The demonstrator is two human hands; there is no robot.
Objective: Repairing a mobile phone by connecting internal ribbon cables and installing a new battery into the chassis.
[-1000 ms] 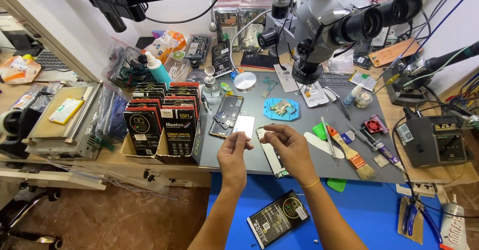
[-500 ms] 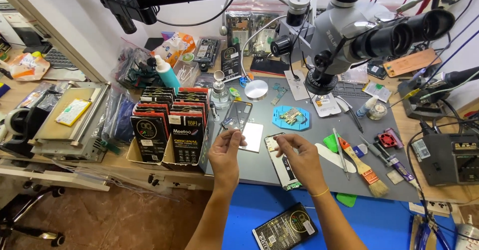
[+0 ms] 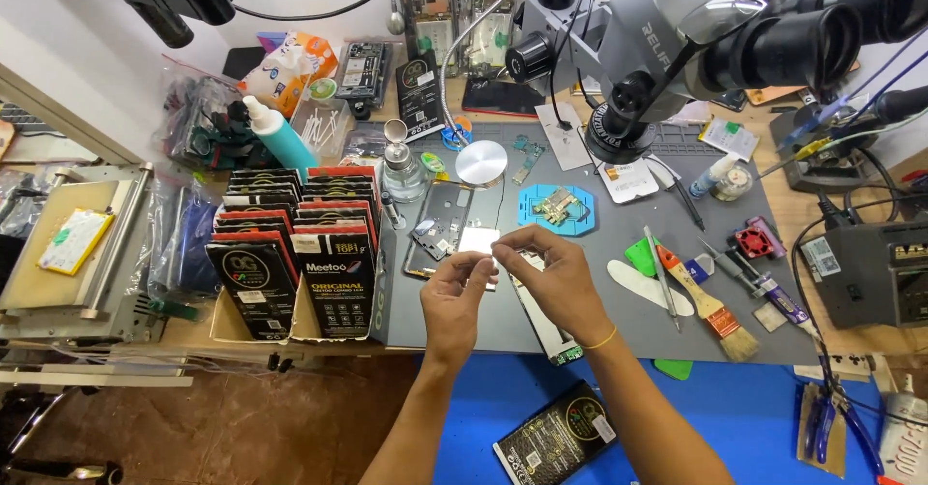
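Head view: near the middle of the frame, the left hand and the right hand are brought together above the grey work mat. Between thumb and forefinger of both hands a small pale strip seems to be pinched; what it is cannot be told. An opened phone frame lies just above and to the left. A light, even grip seems advisable.

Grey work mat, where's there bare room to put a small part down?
On the grey work mat, bare patches lie between the right hand and the white pry tool, and between the blue holder and the tweezers. The right edge by the brush is crowded.
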